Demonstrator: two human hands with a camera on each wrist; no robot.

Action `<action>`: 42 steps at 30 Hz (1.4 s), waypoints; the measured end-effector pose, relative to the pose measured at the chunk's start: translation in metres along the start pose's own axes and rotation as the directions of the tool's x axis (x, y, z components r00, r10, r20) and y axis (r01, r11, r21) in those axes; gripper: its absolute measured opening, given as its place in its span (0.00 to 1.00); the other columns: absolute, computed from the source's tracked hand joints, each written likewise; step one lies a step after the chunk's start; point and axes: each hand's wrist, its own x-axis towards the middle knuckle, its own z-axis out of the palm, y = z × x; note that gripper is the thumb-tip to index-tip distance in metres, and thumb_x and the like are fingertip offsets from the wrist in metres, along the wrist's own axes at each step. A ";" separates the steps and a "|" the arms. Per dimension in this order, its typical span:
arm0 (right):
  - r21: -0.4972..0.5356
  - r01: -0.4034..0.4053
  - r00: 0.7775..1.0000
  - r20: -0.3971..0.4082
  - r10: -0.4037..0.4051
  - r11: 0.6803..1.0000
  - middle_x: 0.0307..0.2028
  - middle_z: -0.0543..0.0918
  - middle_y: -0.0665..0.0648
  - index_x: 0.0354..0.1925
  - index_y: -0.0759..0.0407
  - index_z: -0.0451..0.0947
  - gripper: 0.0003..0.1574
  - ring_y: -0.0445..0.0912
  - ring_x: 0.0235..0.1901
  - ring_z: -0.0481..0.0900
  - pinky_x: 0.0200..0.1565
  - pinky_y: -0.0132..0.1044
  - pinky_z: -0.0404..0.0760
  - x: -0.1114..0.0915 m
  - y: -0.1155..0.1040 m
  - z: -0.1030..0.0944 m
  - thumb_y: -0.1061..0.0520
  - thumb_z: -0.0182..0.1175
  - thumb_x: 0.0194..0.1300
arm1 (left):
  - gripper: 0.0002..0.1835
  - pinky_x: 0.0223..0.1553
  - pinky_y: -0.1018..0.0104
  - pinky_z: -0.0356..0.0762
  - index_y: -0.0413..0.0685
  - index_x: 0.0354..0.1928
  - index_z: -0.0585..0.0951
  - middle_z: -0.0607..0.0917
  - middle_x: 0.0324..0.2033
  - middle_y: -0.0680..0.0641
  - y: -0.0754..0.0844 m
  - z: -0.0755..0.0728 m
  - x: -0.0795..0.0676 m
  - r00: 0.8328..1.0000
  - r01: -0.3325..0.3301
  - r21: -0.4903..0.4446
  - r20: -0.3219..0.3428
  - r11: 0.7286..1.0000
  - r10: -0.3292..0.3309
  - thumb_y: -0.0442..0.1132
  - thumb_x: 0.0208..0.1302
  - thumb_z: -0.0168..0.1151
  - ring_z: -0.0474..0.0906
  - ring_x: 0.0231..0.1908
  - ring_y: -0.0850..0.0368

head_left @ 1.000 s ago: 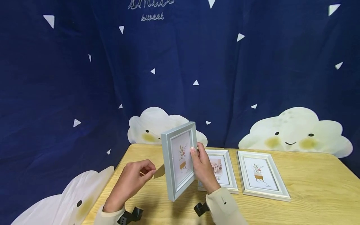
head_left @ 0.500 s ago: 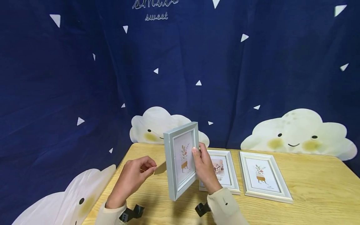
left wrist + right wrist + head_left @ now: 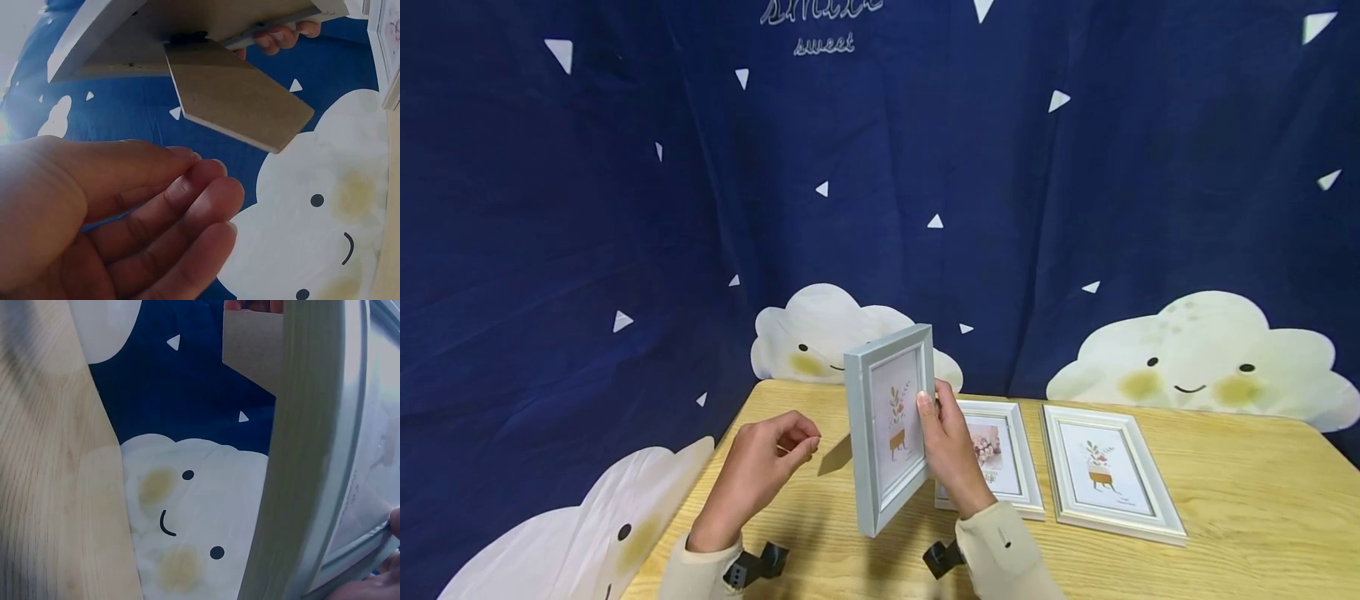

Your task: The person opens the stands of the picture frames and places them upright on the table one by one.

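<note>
My right hand (image 3: 953,454) grips the right side of a pale blue-grey picture frame (image 3: 863,450) raised over the table, its thumb on the front edge. A potted-plant print (image 3: 897,425) shows behind the glazing. From the back of the frame sticks out a brown easel stand (image 3: 240,94), hinged at a black fitting and swung outward. My left hand (image 3: 760,467) is just left of the stand, fingers loosely bent and holding nothing. In the left wrist view its fingertips (image 3: 215,190) lie below the stand, with a gap between.
On the wooden table (image 3: 1247,475) lie two white frames: one with a flower picture (image 3: 988,450), partly behind my right hand, and one with a plant print (image 3: 1102,471) to its right. A dark blue curtain (image 3: 865,125) with clouds hangs behind and at left.
My left hand has let go of the stand's end and drawn slightly away from it. The frame stays in my right hand, and the whole head view has shifted slightly rightward.
</note>
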 end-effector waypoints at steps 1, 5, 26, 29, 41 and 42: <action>0.001 -0.002 1.000 0.001 0.002 1.000 0.40 0.78 0.63 0.60 0.55 0.66 0.20 0.49 0.38 0.77 0.45 0.44 0.75 0.000 0.000 0.000 0.49 0.42 0.77 | 0.06 0.32 0.71 0.79 0.52 0.29 0.83 0.83 0.22 0.60 0.000 0.000 0.000 1.000 -0.001 -0.001 0.000 1.000 0.001 0.32 0.58 0.68 0.77 0.24 0.70; 0.005 0.001 1.000 0.004 -0.001 1.000 0.38 0.79 0.63 0.60 0.56 0.66 0.20 0.49 0.36 0.78 0.42 0.42 0.76 0.000 0.001 0.000 0.50 0.42 0.77 | 0.05 0.31 0.72 0.79 0.52 0.29 0.83 0.82 0.22 0.61 0.003 -0.001 0.000 1.000 -0.007 -0.005 -0.005 1.000 0.007 0.33 0.58 0.68 0.77 0.23 0.70; -0.081 0.025 0.997 0.071 -0.020 0.996 0.36 0.78 0.62 0.57 0.64 0.67 0.15 0.50 0.34 0.78 0.40 0.44 0.77 -0.011 -0.021 0.014 0.62 0.43 0.76 | 0.11 0.28 0.69 0.80 0.53 0.44 0.82 0.84 0.28 0.61 0.029 -0.009 -0.010 0.965 -0.137 -0.117 -0.240 0.984 0.106 0.41 0.59 0.69 0.81 0.29 0.67; -0.088 0.030 0.997 0.072 -0.024 0.996 0.36 0.78 0.62 0.58 0.62 0.67 0.15 0.50 0.34 0.78 0.41 0.44 0.76 -0.011 -0.014 0.014 0.61 0.44 0.76 | 0.10 0.27 0.70 0.80 0.53 0.41 0.83 0.84 0.26 0.61 0.029 -0.008 -0.010 0.967 -0.117 -0.108 -0.241 0.987 0.088 0.42 0.58 0.70 0.81 0.28 0.67; -0.121 0.008 0.990 0.144 0.009 0.993 0.43 0.81 0.58 0.60 0.47 0.69 0.18 0.49 0.39 0.80 0.40 0.42 0.80 -0.002 0.027 0.007 0.48 0.49 0.75 | 0.09 0.27 0.72 0.78 0.54 0.27 0.82 0.83 0.20 0.61 0.027 -0.009 -0.010 0.977 0.010 -0.050 -0.214 0.999 -0.021 0.47 0.55 0.73 0.78 0.22 0.71; -0.135 0.006 0.989 0.146 0.014 0.991 0.43 0.81 0.58 0.60 0.47 0.69 0.19 0.49 0.40 0.80 0.39 0.42 0.80 -0.001 0.028 0.006 0.47 0.49 0.74 | 0.09 0.27 0.72 0.78 0.54 0.27 0.82 0.83 0.20 0.62 0.027 -0.009 -0.010 0.978 0.017 -0.045 -0.206 0.999 -0.026 0.46 0.54 0.73 0.78 0.21 0.71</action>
